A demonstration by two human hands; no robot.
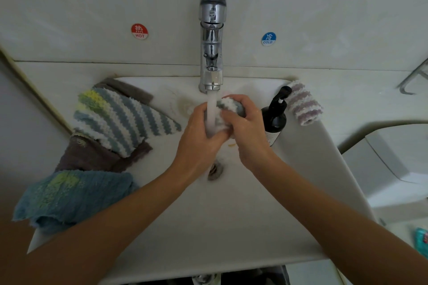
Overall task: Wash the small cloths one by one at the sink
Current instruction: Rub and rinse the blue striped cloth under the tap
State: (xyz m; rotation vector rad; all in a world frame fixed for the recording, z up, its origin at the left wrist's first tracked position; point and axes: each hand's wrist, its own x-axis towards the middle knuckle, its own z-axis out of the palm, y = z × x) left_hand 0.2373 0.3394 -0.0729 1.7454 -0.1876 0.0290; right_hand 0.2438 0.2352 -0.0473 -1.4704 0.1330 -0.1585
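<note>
Cloth [228,105] bunched under tap stream [212,113], gripped by both hands: left [199,139], right [245,129]. Rub w/ knuckles, turn it, keep over sink [231,215].

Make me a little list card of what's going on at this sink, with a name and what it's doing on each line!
tap: on, water running down
left hand: grips the bunched cloth under the stream
right hand: grips the same cloth
left rim pile: blue-and-white striped cloth on a brown cloth, teal cloth nearest
right rim: black pump bottle, purple striped cloth
wall stickers: red HOT, blue COLD
drain: open
</note>
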